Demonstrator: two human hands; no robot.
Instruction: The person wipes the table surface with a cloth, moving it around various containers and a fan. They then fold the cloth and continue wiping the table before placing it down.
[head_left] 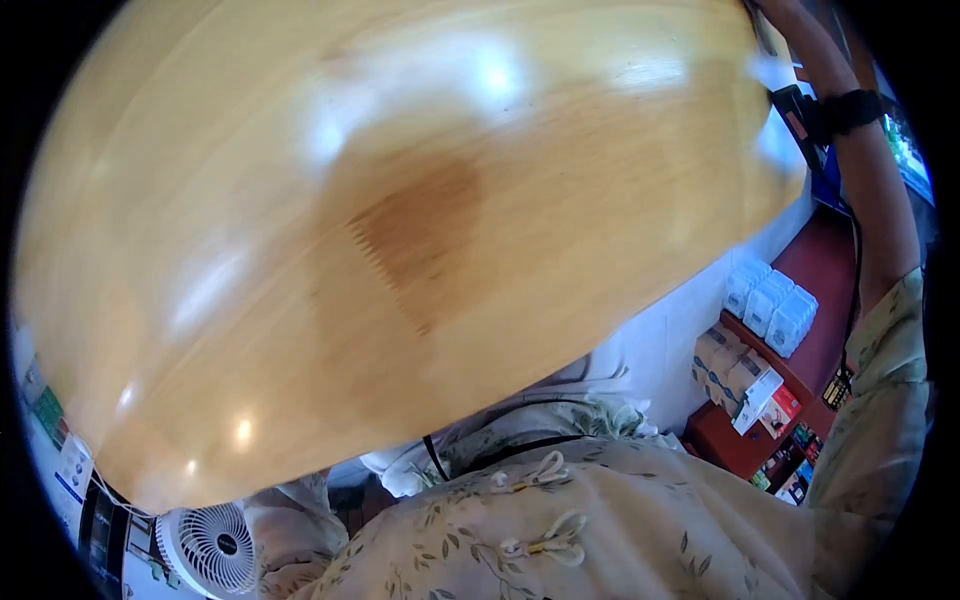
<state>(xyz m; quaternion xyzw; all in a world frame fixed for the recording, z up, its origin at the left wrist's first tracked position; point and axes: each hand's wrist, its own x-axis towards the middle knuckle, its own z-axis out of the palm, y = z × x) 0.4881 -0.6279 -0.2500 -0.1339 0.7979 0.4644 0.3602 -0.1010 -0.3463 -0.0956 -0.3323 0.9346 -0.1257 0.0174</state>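
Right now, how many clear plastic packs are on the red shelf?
3, in a row on the red shelf: left pack, middle pack and right pack, as pictured. Others may be hidden.

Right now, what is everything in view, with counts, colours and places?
wooden surface: one, glossy light brown, centre and upper left
fan: one, white, lower left
counter: one, dark red, right
clear packs: three stacks, whitish, on it
wrapped packs: several, brown, below those
device: one, black, by the wristband
wristband: one, black, upper right
garment: pale, leaf-patterned, bottom
right arm: one, bare forearm, right edge
left hand: not in view
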